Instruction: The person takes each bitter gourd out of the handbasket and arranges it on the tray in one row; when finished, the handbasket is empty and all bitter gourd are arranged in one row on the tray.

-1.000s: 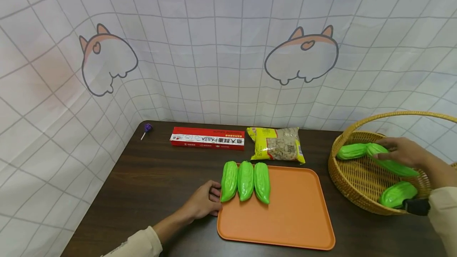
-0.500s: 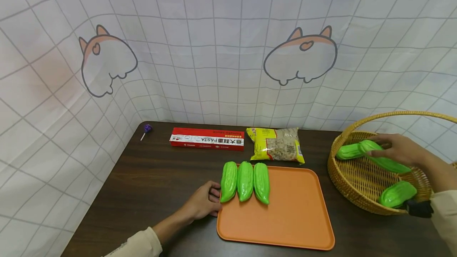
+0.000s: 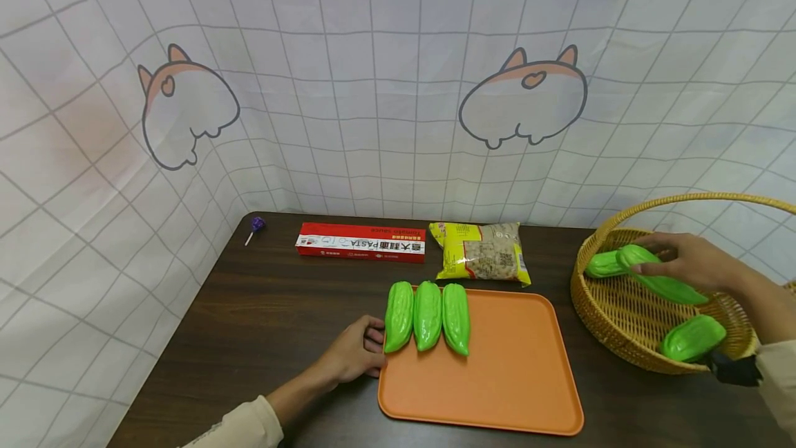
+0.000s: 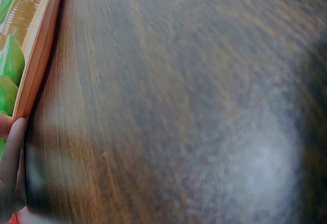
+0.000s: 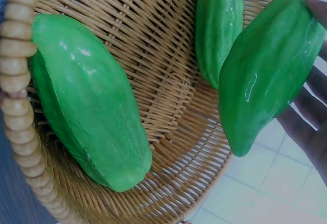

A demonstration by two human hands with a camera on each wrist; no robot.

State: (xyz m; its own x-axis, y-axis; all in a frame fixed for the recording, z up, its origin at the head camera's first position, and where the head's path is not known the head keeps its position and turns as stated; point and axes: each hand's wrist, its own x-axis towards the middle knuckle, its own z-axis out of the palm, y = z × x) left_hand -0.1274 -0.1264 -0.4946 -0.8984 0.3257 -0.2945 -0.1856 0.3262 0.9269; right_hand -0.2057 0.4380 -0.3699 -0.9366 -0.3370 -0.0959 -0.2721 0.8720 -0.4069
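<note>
L hand (image 3: 353, 351) pinches L rim of orange tray (image 3: 497, 379) on worktop (image 3: 286, 296); 3 green gourds (image 3: 428, 316) side by side in tray's far-L corner. Wicker basket (image 3: 587, 311) at R w/ 2 more gourds (image 3: 693, 339) inside; R hand (image 3: 703, 263) holds another gourd (image 3: 667, 287) over it, thumb + fingers.
</note>
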